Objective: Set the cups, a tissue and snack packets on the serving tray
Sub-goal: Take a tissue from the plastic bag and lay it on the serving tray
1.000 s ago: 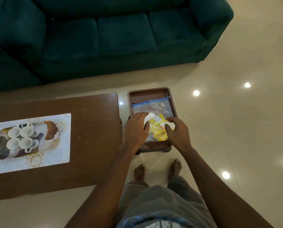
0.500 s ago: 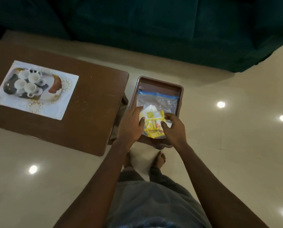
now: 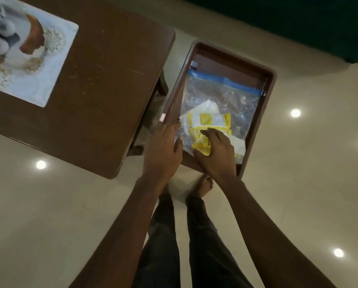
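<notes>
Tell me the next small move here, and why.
Probably slide one hand to the blue zip and open the bag. The left hand and right hand hold its near end in the tray; the yellow packets lie inside it, and the zip at the far end looks closed.

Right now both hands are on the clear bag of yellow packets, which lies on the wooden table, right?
No. The head view shows the clear bag lying in the brown tray beside the wooden table; the left hand and right hand are on it.
</notes>
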